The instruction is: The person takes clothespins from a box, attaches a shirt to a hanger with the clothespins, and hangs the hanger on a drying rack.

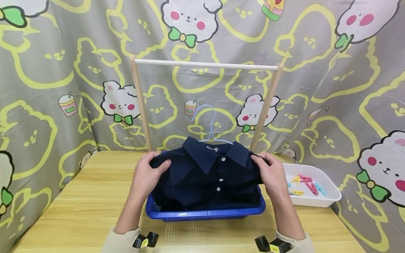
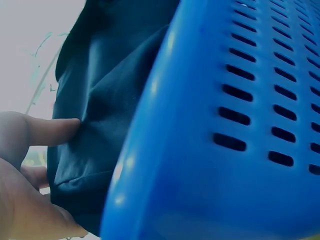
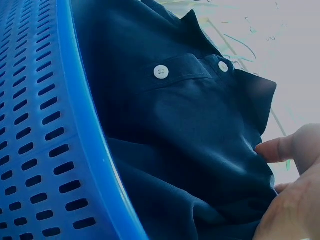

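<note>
A dark navy polo shirt (image 1: 193,175) with a collar and white buttons lies over a blue plastic basket (image 1: 205,213), its lower part down inside. From its neck rises the hook of a light blue wire hanger (image 1: 211,124); the rest of the hanger is hidden in the shirt. My left hand (image 1: 148,172) grips the shirt at its left shoulder, thumb on the front, as the left wrist view also shows. At the opposite shoulder my right hand (image 1: 272,173) pinches the cloth between thumb and fingers.
Behind the basket stands a wooden rack with a white crossbar (image 1: 205,64). To the right, a white tray (image 1: 329,191) holds several coloured clothespins (image 1: 311,188). All rest on a wooden table (image 1: 79,211), with a patterned curtain (image 1: 202,84) around it.
</note>
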`<state>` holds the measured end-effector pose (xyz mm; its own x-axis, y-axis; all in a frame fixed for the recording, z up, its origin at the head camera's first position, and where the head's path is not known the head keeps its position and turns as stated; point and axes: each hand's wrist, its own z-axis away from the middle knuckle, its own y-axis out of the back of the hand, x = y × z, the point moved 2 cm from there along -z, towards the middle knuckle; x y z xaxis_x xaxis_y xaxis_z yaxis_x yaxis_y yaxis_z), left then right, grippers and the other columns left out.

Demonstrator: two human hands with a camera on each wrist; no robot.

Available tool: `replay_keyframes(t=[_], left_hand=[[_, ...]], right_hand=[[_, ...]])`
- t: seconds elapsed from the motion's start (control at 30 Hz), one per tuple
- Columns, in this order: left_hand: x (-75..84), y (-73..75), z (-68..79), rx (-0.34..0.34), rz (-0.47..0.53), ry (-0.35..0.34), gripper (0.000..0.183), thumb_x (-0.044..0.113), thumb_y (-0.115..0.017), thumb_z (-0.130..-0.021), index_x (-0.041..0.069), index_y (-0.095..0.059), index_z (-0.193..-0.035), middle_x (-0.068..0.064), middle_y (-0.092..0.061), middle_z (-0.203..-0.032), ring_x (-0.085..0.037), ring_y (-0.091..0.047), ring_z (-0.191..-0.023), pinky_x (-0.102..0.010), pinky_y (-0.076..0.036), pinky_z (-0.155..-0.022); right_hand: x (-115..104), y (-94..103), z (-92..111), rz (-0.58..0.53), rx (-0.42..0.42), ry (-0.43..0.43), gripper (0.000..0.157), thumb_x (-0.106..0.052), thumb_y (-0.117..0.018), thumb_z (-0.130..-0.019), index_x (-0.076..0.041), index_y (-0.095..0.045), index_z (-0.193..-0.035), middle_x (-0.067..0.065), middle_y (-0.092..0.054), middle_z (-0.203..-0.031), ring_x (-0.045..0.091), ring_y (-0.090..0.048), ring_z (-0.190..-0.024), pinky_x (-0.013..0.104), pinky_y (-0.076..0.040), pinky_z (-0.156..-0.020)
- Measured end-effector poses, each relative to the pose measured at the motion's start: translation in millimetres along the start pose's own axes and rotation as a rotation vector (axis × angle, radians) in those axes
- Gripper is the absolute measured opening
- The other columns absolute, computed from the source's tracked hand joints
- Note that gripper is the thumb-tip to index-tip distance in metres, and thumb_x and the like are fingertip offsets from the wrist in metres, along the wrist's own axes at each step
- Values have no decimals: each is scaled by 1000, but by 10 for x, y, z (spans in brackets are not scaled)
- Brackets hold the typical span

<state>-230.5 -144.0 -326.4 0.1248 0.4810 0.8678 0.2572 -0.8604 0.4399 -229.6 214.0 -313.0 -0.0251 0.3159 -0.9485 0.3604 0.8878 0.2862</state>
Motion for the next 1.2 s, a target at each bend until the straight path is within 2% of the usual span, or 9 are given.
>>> replay_keyframes(t=[0.13, 0.23, 0.4, 0.6, 0.9, 1.07, 1.2], left_hand=[[-20, 24, 9, -29, 88, 37, 36, 32, -76, -91, 9, -67, -118, -10, -64, -127, -25, -59, -110, -36, -50, -89], [-14, 34, 16, -37, 135, 58, 31, 30, -76, -90, 7, -68, -108, -10, -64, -120, -23, -58, -104, -31, -48, -84], [5, 26, 11, -33, 217, 92, 24, 28, -76, -88, 7, -65, -93, -4, -61, -105, -20, -56, -95, -30, -48, -79], [-17, 45, -4, -28, 290, 116, 27, 26, -76, -89, 9, -57, -79, 0, -52, -85, -19, -54, -86, -30, -47, -72], [-41, 53, -14, -26, 304, 129, 33, 23, -76, -87, 12, -50, -70, 5, -42, -66, -18, -53, -71, -29, -45, -63], [-76, 62, -35, -39, 291, 127, 31, 19, -75, -86, 10, -50, -71, 5, -41, -64, -16, -53, -67, -28, -46, -61], [-100, 77, -55, -69, 278, 123, 27, 19, -75, -87, 8, -53, -75, 3, -47, -69, -16, -56, -71, -28, -48, -65]], right_hand=[[6, 0, -4, -32, -20, 3, 31, -35, -69, -96, -4, -68, -99, -4, -60, -91, 13, -55, -88, 23, -48, -74], [16, 0, -3, -51, -30, 0, 29, -34, -69, -96, -5, -67, -96, -3, -59, -88, 14, -56, -86, 25, -49, -73], [35, 14, 3, -26, -25, -8, 29, -35, -69, -96, -6, -67, -95, -3, -60, -90, 15, -56, -87, 24, -49, -74], [24, -1, -10, -63, -41, 13, 27, -33, -70, -95, -6, -68, -93, -5, -59, -87, 14, -55, -87, 24, -49, -73], [35, -33, -30, -44, -64, 11, 30, -33, -69, -96, -4, -68, -98, -2, -60, -95, 15, -56, -91, 24, -50, -76], [46, -42, -46, -7, -97, 12, 36, -38, -69, -96, -4, -71, -106, 1, -62, -108, 15, -55, -98, 22, -49, -79], [56, -50, -57, 7, -107, 7, 36, -39, -69, -96, -5, -72, -108, 2, -62, -112, 15, -55, -99, 21, -48, -80]])
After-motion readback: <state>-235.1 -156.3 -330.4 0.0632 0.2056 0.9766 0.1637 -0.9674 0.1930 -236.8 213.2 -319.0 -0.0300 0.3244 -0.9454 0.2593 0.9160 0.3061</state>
